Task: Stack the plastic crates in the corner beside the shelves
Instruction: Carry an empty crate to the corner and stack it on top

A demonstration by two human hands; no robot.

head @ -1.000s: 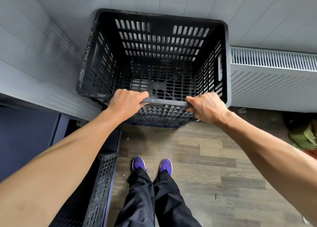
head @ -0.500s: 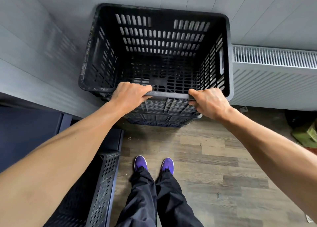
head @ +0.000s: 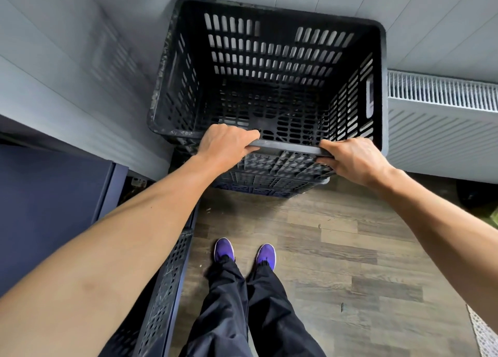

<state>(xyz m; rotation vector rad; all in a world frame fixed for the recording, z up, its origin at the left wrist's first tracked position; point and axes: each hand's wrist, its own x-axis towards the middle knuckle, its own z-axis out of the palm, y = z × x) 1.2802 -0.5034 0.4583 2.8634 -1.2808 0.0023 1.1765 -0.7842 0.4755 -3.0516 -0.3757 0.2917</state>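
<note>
While both hands grip the near rim, the top black crate (head: 269, 87) sits in the wall corner, directly ahead of and below the person. Head view: left hand (head: 226, 143) is curled shut over the rim left of centre; right hand (head: 353, 160) is closed on the same rim toward the right corner. Both reach about equally far. Crate rests on lower crates (head: 269, 178), whose slotted edges show beneath the near rim; whether it is fully seated I cannot tell. Its left side lies close to the grey wall (head: 80, 87), its right side just beside the white radiator (head: 442, 130). Another crate (head: 164, 289) stands at lower left, nearer the left arm. Judgement: this stacking step is almost finished.
</note>
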